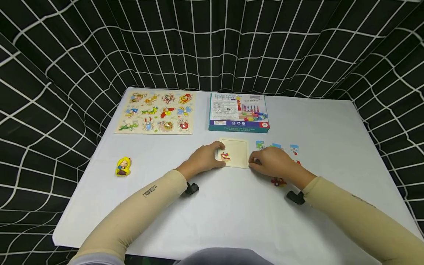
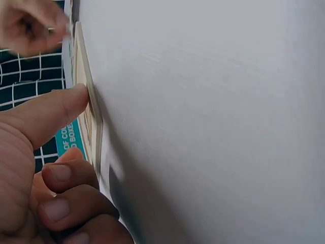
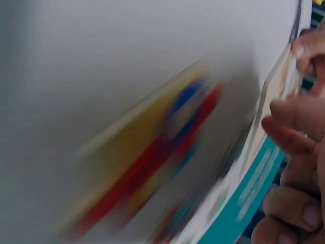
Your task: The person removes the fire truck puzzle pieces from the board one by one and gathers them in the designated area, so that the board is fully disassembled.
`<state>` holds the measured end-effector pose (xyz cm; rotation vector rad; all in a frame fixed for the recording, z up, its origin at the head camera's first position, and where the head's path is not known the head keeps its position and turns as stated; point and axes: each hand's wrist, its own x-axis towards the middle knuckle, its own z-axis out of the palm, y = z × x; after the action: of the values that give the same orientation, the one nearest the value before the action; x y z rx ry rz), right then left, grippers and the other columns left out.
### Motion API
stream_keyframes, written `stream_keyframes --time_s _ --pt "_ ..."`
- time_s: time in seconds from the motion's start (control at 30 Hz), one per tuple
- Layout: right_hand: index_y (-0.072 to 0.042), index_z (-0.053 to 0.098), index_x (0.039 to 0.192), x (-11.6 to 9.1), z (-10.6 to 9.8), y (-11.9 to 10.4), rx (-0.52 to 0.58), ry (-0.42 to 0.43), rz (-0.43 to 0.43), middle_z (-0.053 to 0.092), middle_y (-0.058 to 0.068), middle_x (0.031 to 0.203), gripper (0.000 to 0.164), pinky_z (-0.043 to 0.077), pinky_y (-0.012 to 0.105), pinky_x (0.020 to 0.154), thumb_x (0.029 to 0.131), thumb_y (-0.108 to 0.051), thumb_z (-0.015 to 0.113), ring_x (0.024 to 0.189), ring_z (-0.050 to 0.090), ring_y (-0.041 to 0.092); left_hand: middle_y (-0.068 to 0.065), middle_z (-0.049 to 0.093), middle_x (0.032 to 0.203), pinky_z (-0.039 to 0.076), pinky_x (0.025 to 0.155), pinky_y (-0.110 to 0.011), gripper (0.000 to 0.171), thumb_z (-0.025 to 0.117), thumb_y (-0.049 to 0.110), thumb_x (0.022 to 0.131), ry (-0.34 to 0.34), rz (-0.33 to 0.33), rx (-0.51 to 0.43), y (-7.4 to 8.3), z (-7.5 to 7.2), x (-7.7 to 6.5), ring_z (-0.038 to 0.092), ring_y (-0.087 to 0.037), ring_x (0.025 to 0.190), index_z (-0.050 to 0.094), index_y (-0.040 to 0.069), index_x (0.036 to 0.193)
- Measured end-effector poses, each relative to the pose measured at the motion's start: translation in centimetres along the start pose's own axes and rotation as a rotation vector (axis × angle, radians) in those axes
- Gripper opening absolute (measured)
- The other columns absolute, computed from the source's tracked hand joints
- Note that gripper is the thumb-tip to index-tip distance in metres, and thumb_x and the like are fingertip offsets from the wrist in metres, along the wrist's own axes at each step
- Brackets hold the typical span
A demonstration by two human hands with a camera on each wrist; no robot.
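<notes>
My left hand [image 1: 206,156] grips a square wooden puzzle tray [image 1: 237,152] at its left side; in the left wrist view the thumb [image 2: 76,99] presses on the edge. One red-and-cream puzzle piece [image 1: 225,157] lies in the tray's lower left corner. Beside the tray's right edge is my right hand [image 1: 273,162], thumb and index fingertip close together. Nothing shows between those fingertips [image 3: 279,109] in the right wrist view. Loose picture pieces lie around and partly under that hand, among them a blue one [image 1: 294,148] and a red one [image 1: 279,182].
Behind the tray lies a flat teal game box [image 1: 238,129]. A wooden board with insect pictures [image 1: 154,112] sits at the back left. A small yellow-haired figurine [image 1: 123,166] lies on the left of the white table [image 1: 198,221]. Dark netting-patterned cloth hangs behind.
</notes>
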<state>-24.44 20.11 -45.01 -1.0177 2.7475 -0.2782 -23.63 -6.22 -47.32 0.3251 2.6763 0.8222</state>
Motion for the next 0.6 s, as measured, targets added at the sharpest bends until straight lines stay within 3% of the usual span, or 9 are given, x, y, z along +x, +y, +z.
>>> stream_keyframes --time_s 0.23,0.4,0.6 --pt "-0.011 0.073 0.111 4.5 1.2 -3.0 0.002 0.059 -0.061 0.058 -0.006 0.058 0.028 0.039 0.030 0.047 0.093 -0.030 0.064 0.051 0.045 0.009 -0.001 0.055 0.139 0.043 0.095 -0.044 0.072 0.077 0.047 0.082 -0.006 -0.042 0.032 -0.4 0.0 -0.3 0.054 -0.024 0.122 0.048 0.029 0.145" --pt "-0.012 0.076 0.103 6.2 1.3 -4.1 -0.027 0.066 -0.080 0.070 -0.003 0.076 0.025 0.048 0.033 0.055 0.094 -0.032 0.065 0.058 0.053 0.010 0.004 0.051 0.143 0.042 0.096 -0.046 0.072 0.073 0.053 0.083 -0.001 -0.045 0.067 -0.8 0.0 -0.4 0.051 -0.028 0.126 0.048 0.030 0.146" --pt "-0.015 0.078 0.099 7.5 0.9 -4.4 0.003 0.026 -0.043 0.072 -0.004 0.083 0.019 0.052 0.039 0.070 0.091 -0.029 0.069 0.072 0.063 0.016 0.003 0.049 0.144 0.041 0.097 -0.047 0.071 0.072 0.053 0.084 -0.003 -0.048 0.074 -1.0 -0.3 -0.3 0.051 -0.029 0.126 0.047 0.029 0.146"
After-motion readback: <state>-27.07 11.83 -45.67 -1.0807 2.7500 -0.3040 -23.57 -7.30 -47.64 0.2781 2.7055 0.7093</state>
